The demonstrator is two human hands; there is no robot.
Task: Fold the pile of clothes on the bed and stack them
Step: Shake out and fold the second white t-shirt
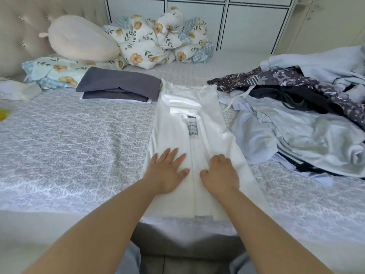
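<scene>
White garment, label print unreadable.

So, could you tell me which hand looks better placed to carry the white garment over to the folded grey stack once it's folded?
Probably the left hand: it lies flat on the white garment nearer the grey stack, which sits far-left. The right hand is on the unfolded pile's side.

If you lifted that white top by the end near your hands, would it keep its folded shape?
Probably not. The white top lies soft and flat, its sides folded inward, so it would likely droop and unfold. It looks thin and light, since it creases under the left hand and right hand. Pushed, it would probably bunch rather than slide.
</scene>
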